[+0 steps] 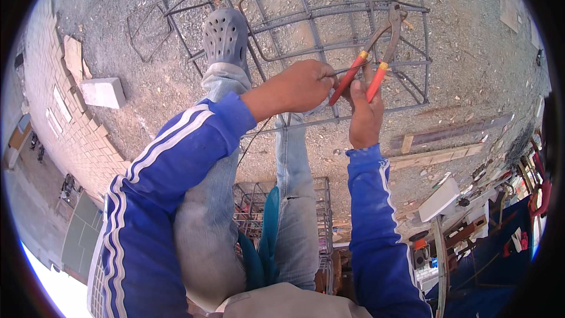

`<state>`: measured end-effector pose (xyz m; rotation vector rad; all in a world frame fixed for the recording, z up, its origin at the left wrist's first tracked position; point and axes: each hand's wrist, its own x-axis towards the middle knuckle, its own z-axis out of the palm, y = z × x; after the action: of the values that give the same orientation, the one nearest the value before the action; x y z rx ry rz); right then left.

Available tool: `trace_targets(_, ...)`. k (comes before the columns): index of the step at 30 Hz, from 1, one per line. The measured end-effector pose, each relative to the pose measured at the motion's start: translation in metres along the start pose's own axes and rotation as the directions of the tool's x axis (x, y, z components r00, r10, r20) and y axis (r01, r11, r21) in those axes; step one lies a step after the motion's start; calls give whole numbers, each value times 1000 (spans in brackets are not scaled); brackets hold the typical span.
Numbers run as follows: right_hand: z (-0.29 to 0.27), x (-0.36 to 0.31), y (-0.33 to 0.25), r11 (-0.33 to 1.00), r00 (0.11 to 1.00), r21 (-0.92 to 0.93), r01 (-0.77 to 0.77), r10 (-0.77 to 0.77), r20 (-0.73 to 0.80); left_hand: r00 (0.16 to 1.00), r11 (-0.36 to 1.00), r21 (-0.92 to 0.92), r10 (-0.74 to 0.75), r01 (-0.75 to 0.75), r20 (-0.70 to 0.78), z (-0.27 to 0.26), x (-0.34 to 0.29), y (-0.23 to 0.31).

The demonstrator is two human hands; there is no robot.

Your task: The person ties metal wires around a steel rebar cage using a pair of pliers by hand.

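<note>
Grasping red-handled pliers (352, 75), the right hand (366, 115) occupies, in the head view, the near right part of a steel-bar cage (316, 38). The metal head of the pliers points away from the person, near the cage's far right corner; whether its jaws are closed on anything cannot be told. The left hand (301, 86), clenched with its back upward, holds a thin wire (342, 71) that extends toward the pliers. The cage spreads over gravel ground (165, 100). A grey clog (226, 35) shows at its left part, toe pointing away. A white block (103, 92) lies near the ground's left edge, beside paving (94, 135); wooden boards (438, 158) lie right of the cage.
</note>
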<state>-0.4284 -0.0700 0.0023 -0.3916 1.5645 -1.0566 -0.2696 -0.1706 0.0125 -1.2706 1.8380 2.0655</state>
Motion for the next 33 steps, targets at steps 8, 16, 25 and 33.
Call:
trace_targets(8,17,-16,-6,929,983,-370,24,47,180,911,999,-50,-5,-17,-413,-5,15,-16)
trace_targets(16,19,3,-2,916,995,-394,-80,51,-84,997,996,47,-72,70,32,-12,8,5)
trace_targets(25,-21,37,15,954,903,-162,-253,173,-394,862,942,-335,-165,-6,-479,-72,24,-22)
trace_targets(33,15,38,57,958,840,9,-288,257,-477,684,746,612,304,262,-663,-109,52,-124)
